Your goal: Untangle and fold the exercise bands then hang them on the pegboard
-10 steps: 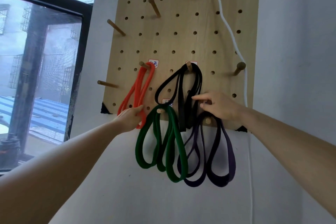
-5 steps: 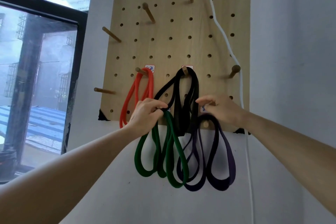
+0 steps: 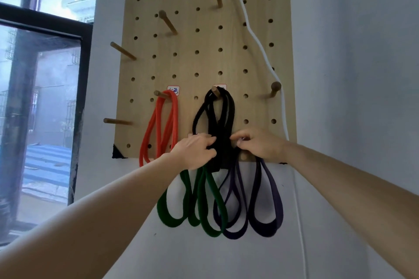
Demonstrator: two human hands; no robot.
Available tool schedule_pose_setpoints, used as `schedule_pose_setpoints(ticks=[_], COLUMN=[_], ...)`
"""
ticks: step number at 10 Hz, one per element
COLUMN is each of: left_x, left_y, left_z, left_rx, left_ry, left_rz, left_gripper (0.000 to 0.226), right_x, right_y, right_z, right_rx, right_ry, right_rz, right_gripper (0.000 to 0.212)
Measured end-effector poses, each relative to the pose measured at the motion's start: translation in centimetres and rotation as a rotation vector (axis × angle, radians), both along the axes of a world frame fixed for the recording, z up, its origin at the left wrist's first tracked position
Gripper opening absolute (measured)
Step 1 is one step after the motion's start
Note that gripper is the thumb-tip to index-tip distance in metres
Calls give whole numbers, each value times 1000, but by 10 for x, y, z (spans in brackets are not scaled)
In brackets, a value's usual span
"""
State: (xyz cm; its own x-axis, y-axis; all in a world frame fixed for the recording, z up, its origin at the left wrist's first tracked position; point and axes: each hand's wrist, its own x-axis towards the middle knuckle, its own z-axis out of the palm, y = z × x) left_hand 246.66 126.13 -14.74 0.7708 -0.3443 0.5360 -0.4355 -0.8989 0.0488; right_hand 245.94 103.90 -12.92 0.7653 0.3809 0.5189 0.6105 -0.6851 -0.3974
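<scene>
All four bands hang on the wooden pegboard (image 3: 204, 52). Left hand (image 3: 195, 150) and right hand (image 3: 258, 144) pinch the black rubber band (image 3: 217, 120), tidying it; next, release.

Four looped rubber bands are hanging near the lower edge of the pale wooden pegboard (image 3: 204, 56): orange band (image 3: 169, 120), black band (image 3: 223, 120), green band (image 3: 204, 201), purple band (image 3: 265, 206). The left hand (image 3: 195, 149) seems to be gripping the black band's lower part, while the right hand (image 3: 258, 142) is pinching beside it.
</scene>
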Motion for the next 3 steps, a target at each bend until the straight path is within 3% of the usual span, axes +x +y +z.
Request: schedule_pose_setpoints(ticks=[1, 2, 3], left_x=[-1, -6, -18], left_y=[-3, -2, 12], left_z=[-8, -14, -16], left_rx=[201, 179, 76], left_ry=[-8, -117, -107], left_rz=[137, 47, -49], left_gripper=[64, 64, 62], right_x=[-4, -6, -6], right_y=[-7, -14, -23], right_z=[-2, -5, -8], right_rx=[31, 7, 7], right_ry=[38, 39, -24], right_rz=[45, 62, 14], right_gripper=[34, 31, 37])
